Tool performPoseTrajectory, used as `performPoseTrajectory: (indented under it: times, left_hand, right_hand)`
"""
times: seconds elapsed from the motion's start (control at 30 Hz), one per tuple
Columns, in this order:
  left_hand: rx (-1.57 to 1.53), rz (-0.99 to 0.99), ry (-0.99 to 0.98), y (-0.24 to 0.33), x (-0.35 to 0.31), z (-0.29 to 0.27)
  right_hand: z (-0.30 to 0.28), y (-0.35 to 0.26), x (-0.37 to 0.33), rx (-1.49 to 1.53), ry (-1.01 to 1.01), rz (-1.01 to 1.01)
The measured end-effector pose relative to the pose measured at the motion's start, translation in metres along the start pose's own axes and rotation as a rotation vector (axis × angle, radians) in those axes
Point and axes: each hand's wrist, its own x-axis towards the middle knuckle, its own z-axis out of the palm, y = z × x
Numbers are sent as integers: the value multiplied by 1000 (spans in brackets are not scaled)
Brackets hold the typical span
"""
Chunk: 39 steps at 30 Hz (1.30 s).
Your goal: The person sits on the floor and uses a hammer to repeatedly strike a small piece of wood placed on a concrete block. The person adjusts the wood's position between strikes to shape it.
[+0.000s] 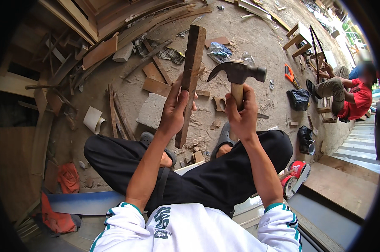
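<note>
As the left hand point(175, 111) clasps a wooden bar point(193, 69), the right hand point(244, 113) grips a hammer point(236, 72)

From where I'm standing, both are up above the littered floor point(263, 40), the claw point(216, 70) pointing toward the bar, near but apart.

Left head-worn fisheye; looks down over lap point(198, 189), close below, onto floor point(251, 42) ahead.

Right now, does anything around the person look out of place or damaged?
Yes: some crumpled plastic lies on the dirty floor beyond the hammer in the right hand, looking like litter among wood scraps.
</note>
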Motion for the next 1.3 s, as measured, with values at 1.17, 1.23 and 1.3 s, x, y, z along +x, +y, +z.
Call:
performPoseTrajectory:
  times: [1.17, 1.23, 1.3]
  left_hand:
    - [1375, -177, -295, -271, -9, -238]
    - [1414, -48, -292, -284, -17, -249]
    - [1364, -30, -319, -286, -14, -254]
  right_hand:
    - [32, 155, -62, -295, -499, 1050]
    - [51, 155, -65, -243, -541, 1087]
    - [69, 154, -59, -253, -575, 1094]
